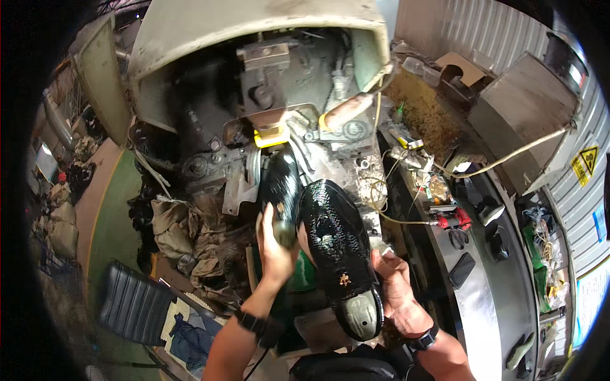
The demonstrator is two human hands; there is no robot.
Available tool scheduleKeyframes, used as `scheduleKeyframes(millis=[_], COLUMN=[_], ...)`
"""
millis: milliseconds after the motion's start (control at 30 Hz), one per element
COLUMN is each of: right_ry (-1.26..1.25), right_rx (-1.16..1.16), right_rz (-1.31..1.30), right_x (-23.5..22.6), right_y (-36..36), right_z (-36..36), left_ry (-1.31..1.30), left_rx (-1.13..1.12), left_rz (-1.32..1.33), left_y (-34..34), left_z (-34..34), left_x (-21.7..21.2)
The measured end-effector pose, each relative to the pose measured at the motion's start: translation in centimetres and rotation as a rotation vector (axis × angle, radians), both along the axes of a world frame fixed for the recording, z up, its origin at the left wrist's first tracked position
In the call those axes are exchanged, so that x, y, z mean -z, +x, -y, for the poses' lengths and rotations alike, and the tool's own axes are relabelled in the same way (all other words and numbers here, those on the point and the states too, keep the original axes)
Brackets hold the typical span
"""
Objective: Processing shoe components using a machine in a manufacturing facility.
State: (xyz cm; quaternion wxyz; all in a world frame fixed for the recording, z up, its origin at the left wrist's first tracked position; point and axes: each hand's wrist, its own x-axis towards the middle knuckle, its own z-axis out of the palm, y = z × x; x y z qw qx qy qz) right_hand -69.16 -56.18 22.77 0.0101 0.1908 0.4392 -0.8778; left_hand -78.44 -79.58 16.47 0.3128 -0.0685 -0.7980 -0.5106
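A glossy black shoe upper on a grey-green last (280, 184) is in my left hand (277, 254), whose fingers and thumb wrap round its heel end. Its front end reaches up to a yellow-edged block (272, 136) on the machine; whether they touch is not clear. Close beside it on the right is a second black, textured shoe upper (333, 235) with a small gold ornament, also on a grey-green last. My right hand (395, 282) is closed at this shoe's right side. A small white bit shows at its fingertips; what the fingers hold is partly hidden.
The large machine (254, 54) with a pale hood stands in front. To the right, a metal bench (473, 317) carries a phone (462, 270), scissors (457, 239) and a red tool (454, 219) on a hose. Crumpled cloth (175, 225) and a black chair (133, 301) are at left.
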Motion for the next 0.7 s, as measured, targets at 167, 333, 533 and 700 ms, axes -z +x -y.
scheduleKeyframes(millis=[167, 333, 533, 700], right_ry=[-0.116, -0.298, -0.345, -0.37], right_rx=[-0.225, -0.3, -0.266, -0.257], right_rz=[0.07, -0.071, 0.004, 0.054], right_x=[-0.4, 4.6, 3.9, 4.2], right_y=[-3.6, -9.8, -13.7, -14.8], right_z=[3.9, 8.2, 11.1, 11.1], left_ry=[0.439, 1.333, 1.478, 1.594], left_rx=[0.182, 0.433, 0.309, 0.343], left_rz=[0.414, 0.658, 0.675, 0.655], left_y=[6.4, 3.4, -1.2, -2.6], left_z=[6.1, 1.3, 2.4, 2.4], left_x=[2.0, -6.0, -3.9, -1.7])
